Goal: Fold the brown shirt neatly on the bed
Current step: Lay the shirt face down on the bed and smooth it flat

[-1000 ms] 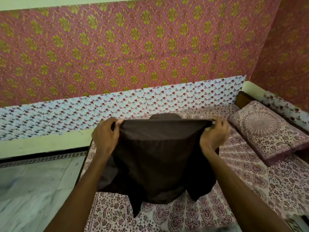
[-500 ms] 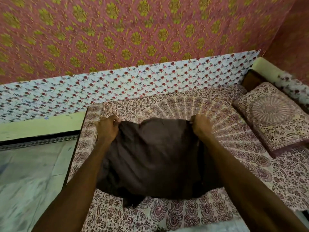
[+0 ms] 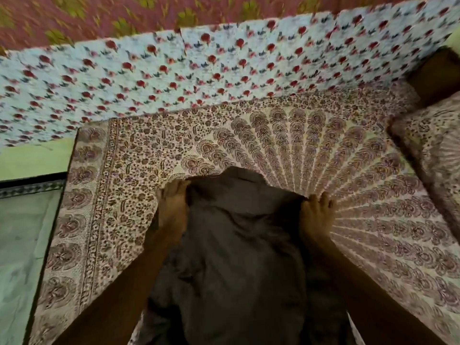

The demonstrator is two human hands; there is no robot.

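The shirt (image 3: 239, 245) lies rumpled on the bed (image 3: 348, 175). The left hand (image 3: 173, 210) and right hand (image 3: 317, 216), set apart, grip its far edge. Releasing now would likely trap wrinkles, and uneven pulling could skew the fabric and spoil later folds.

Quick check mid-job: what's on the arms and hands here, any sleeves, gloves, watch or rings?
Nothing worn shows. The left arm and right arm are bare up to the frame edge, no sleeve in view. The left hand and right hand are ungloved; no watch or ring visible, though blur could hide a thin one.
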